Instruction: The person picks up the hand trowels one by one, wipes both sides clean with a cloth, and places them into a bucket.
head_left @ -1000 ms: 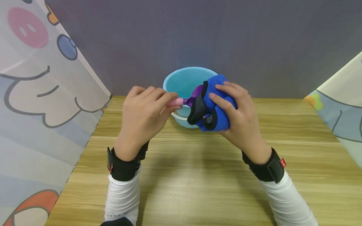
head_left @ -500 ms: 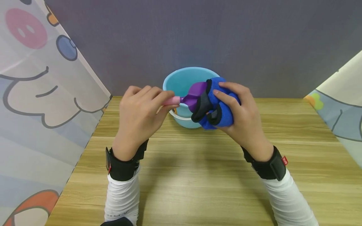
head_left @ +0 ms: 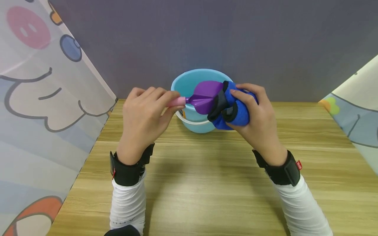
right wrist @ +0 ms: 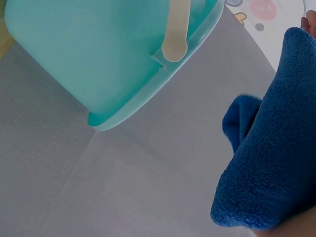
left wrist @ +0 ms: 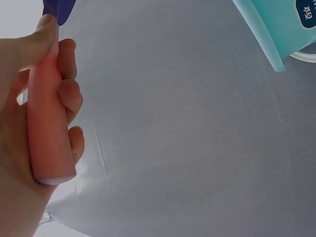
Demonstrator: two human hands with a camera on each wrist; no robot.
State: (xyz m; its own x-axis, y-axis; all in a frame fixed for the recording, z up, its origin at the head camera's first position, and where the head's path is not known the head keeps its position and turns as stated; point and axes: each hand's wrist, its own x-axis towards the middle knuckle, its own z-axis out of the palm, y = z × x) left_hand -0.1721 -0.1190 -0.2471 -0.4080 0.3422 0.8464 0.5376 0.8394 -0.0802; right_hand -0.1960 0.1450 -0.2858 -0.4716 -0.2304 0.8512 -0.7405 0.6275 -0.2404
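Note:
My left hand (head_left: 146, 119) grips the pink handle (left wrist: 49, 118) of a small shovel, fingers and thumb curled round it. The shovel's purple blade (head_left: 203, 95) points right, above the bucket's opening. In my right hand (head_left: 258, 119) is a bunched blue cloth (head_left: 240, 109) with black trim, held against the right end of the blade and hiding part of it. The fluffy cloth (right wrist: 269, 153) fills the right side of the right wrist view, covering most of that hand. Behind and below both hands stands a light blue bucket (head_left: 192, 126).
The bucket stands on a wood-grain table (head_left: 200, 190) against a grey back panel (head_left: 206, 36). Its white handle (right wrist: 177, 34) shows in the right wrist view. Cartoon-printed sheets (head_left: 38, 98) flank the table on both sides. Something small and orange (head_left: 183, 114) shows at the bucket's left inside.
The cloth in my right hand has moved right along the blade, uncovering more of the purple surface. My left hand has shifted slightly left with the shovel. The bucket stays put.

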